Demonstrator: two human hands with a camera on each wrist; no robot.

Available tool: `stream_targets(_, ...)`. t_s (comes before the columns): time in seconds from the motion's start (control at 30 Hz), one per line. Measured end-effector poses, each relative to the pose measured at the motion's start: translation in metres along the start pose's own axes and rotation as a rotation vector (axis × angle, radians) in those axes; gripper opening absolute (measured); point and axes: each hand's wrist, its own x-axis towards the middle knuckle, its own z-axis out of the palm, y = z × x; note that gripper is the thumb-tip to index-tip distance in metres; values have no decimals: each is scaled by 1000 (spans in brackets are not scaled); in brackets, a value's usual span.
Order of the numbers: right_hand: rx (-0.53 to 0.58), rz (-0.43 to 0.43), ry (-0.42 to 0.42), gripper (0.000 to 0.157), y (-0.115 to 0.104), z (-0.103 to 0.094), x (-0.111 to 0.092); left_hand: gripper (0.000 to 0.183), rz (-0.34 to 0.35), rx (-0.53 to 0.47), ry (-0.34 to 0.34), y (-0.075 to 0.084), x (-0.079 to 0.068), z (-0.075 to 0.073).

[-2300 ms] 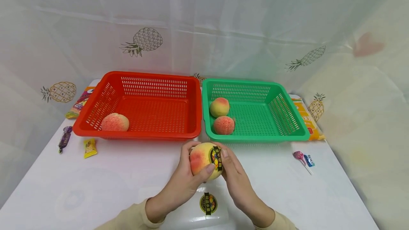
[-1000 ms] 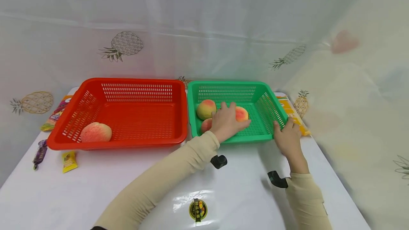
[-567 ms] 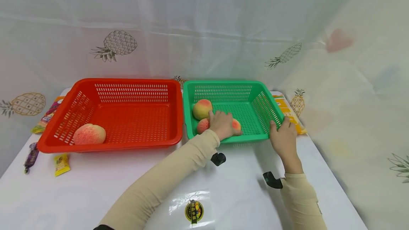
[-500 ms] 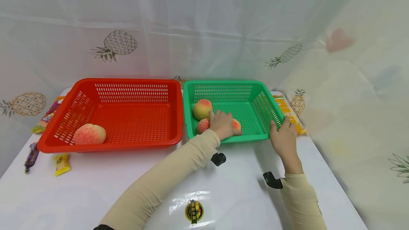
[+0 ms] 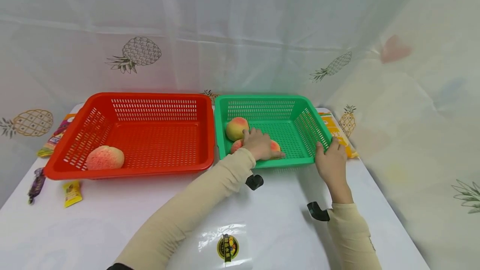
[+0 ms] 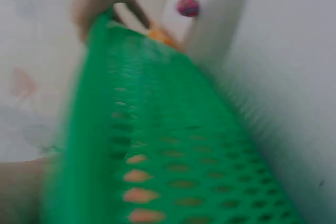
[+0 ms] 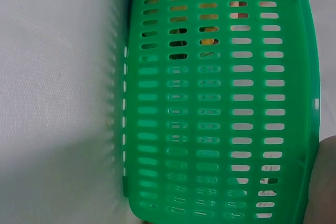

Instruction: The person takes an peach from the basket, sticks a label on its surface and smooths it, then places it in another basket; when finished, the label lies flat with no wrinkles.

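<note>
The green basket [image 5: 307,162] stands at the back right. Inside it, my left hand [image 5: 256,143] cups a yellow-red peach [image 5: 276,146], its fingers hiding most of the fruit. A reddish peach [image 5: 236,146] sits just left of that hand, partly covered, with a yellow-green peach [image 5: 237,128] behind it. At the basket's front right corner, my right hand [image 5: 331,161] grips the rim; it also shows, blurred, at the top of the left wrist view. The right wrist view is filled by the slotted wall of the basket [image 7: 294,98].
A red basket [image 5: 165,132] with one pink peach [image 5: 105,157] stands on the left. Snack bags, a purple candy [image 5: 36,184] and a yellow candy [image 5: 72,193] lie around it. A clear plastic sheet [image 5: 210,253] with a round label [image 5: 228,248] lies in front. A pink lollipop [image 6: 188,6] shows beyond the green basket.
Both hands held the labelled peach over the table. The left hand then carried it into the green basket, lowering it towards the front and slightly left. The right hand let go and took the basket's corner.
</note>
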Motion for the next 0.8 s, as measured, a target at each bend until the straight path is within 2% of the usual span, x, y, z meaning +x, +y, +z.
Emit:
stream_targets(0.07, -2, -2, -3, 67, -1, 1, 0, 67, 25, -49, 17, -9, -11, -12)
stream_targets(0.17, 1, -5, -13, 67, -1, 2, 0, 63, 67, -203, 75, -28, -39, -34)
stream_targets(0.3, 7, 5, -15, 67, 1, 1, -2, 51, 129, -420, 169, -58, -98, -57)
stream_targets(0.37, 8, 11, -15, 67, 2, 0, -3, 44, 128, -463, 194, -75, -130, -60)
stream_targets(0.47, 9, 9, -23, 67, 2, -1, -3, 40, 83, -469, 197, -100, -175, -53)
stream_targets(0.57, 10, 1, -39, 68, 2, -4, -3, 42, -16, -450, 179, -125, -209, -33)
stream_targets(0.67, -7, -3, -69, 69, 2, -7, -3, 47, -131, -446, 166, -150, -234, -11)
stream_targets(0.8, -89, -6, -113, 72, -3, -11, -1, 61, -337, -510, 160, -181, -254, 8)
